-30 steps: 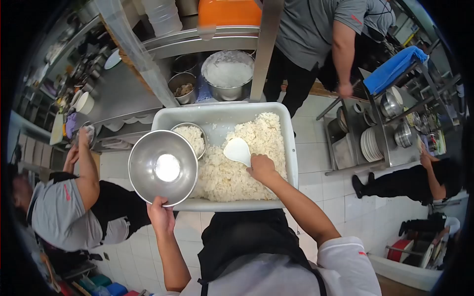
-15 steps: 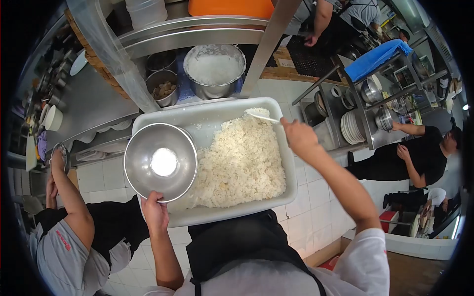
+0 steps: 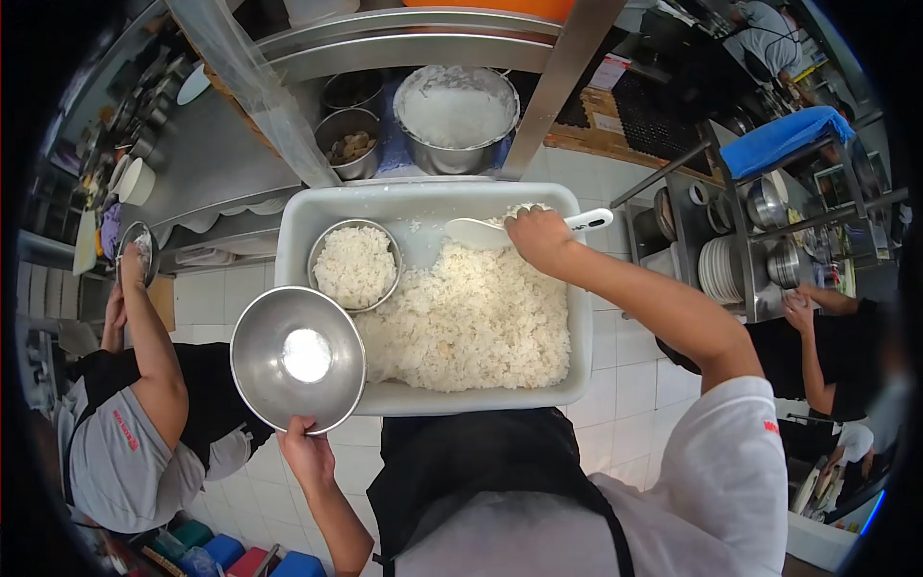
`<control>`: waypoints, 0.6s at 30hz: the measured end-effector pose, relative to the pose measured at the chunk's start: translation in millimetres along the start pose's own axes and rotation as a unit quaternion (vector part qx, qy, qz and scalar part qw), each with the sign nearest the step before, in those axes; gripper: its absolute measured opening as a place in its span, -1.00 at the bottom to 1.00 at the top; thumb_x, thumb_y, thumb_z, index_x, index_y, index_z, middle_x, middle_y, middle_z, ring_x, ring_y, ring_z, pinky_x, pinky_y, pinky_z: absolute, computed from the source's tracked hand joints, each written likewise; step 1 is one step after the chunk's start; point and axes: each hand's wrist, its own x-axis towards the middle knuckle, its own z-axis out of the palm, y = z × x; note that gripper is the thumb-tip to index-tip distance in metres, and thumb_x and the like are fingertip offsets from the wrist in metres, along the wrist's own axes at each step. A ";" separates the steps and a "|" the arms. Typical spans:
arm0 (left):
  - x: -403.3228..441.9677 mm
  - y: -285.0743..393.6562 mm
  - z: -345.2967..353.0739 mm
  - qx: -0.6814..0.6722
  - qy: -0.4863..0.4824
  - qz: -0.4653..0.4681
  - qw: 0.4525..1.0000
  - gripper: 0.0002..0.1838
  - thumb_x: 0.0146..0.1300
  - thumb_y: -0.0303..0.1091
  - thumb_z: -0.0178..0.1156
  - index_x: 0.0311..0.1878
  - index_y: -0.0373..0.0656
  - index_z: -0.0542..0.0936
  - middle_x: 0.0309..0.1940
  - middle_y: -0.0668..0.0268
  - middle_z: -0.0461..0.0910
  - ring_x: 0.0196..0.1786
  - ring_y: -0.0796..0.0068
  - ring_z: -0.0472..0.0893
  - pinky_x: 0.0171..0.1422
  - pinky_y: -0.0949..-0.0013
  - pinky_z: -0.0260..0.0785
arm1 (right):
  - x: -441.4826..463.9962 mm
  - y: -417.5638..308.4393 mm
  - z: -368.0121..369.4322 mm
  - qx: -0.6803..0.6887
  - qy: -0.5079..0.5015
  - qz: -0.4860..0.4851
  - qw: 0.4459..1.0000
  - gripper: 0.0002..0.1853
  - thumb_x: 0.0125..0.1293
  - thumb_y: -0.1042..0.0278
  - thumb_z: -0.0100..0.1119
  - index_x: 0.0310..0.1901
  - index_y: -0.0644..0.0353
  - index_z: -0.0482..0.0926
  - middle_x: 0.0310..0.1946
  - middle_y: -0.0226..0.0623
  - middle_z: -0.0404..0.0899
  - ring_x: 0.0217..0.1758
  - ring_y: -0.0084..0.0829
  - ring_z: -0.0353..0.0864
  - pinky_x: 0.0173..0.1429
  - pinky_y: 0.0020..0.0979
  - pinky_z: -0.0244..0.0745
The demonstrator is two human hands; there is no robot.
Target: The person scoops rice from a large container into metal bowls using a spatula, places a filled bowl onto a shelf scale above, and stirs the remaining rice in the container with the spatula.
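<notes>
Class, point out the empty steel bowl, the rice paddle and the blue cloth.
Steel bowl (image 3: 265, 361): head view, inner wall.
Rice paddle (image 3: 474, 234): head view, blade.
Blue cloth (image 3: 784, 142): head view, middle.

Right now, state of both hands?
Left hand: closed on the rim of the empty steel bowl.
Right hand: closed on the white rice paddle, over the tub.
</notes>
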 end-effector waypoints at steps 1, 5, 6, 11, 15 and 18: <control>-3.8 -0.2 1.0 0.000 0.013 0.000 1.000 -0.57 -0.11 -0.66 -0.06 -0.05 -0.28 0.33 -0.29 0.32 0.42 -0.31 0.55 0.42 -0.18 0.46 0.33 | 2.9 -3.2 -2.3 -0.006 -0.007 0.015 1.000 -0.85 0.09 0.41 0.01 -0.30 0.19 0.52 -0.37 -0.17 0.57 -0.25 -0.36 0.59 -0.25 -0.36 0.49; -18.8 2.4 8.0 0.012 0.024 0.002 1.000 -0.58 -0.10 -0.65 -0.05 -0.06 -0.27 0.33 -0.30 0.32 0.41 -0.31 0.54 0.42 -0.17 0.44 0.33 | 30.2 -6.5 8.4 -0.011 -0.036 0.002 0.999 -0.81 0.12 0.42 -0.01 -0.21 0.20 0.48 -0.38 -0.17 0.57 -0.26 -0.31 0.60 -0.25 -0.36 0.49; -20.5 1.2 7.6 0.004 0.026 0.007 1.000 -0.58 -0.10 -0.65 -0.05 -0.06 -0.27 0.33 -0.30 0.32 0.41 -0.31 0.53 0.42 -0.17 0.44 0.33 | 36.6 -6.8 16.4 -0.025 -0.047 -0.024 0.998 -0.79 0.13 0.41 -0.02 -0.17 0.19 0.45 -0.38 -0.20 0.57 -0.26 -0.30 0.60 -0.25 -0.36 0.49; -26.3 1.6 6.1 -0.003 0.024 0.013 1.000 -0.59 -0.10 -0.65 -0.06 -0.07 -0.27 0.35 -0.31 0.32 0.41 -0.31 0.52 0.42 -0.14 0.42 0.32 | 48.9 -2.0 18.7 0.014 -0.130 -0.074 0.989 -0.77 0.17 0.39 -0.05 -0.12 0.14 0.41 -0.33 -0.24 0.57 -0.20 -0.26 0.58 -0.23 -0.32 0.49; -26.6 0.9 -3.6 -0.008 0.013 0.041 0.999 -0.59 -0.11 -0.66 -0.06 -0.08 -0.29 0.34 -0.29 0.32 0.41 -0.27 0.51 0.41 -0.11 0.41 0.30 | 46.4 3.2 30.7 0.002 -0.193 -0.157 0.969 -0.74 0.19 0.33 -0.07 -0.07 0.11 0.39 -0.24 -0.22 0.52 -0.15 -0.22 0.54 -0.20 -0.20 0.46; -31.3 -0.9 -5.6 -0.031 0.034 0.060 0.997 -0.67 -0.12 -0.65 -0.06 -0.18 -0.32 0.37 -0.33 0.31 0.41 -0.29 0.51 0.43 -0.13 0.40 0.33 | 43.8 6.6 33.5 0.028 -0.221 -0.215 0.951 -0.72 0.18 0.29 -0.06 -0.07 0.12 0.37 -0.21 -0.21 0.51 -0.14 -0.20 0.53 -0.19 -0.14 0.43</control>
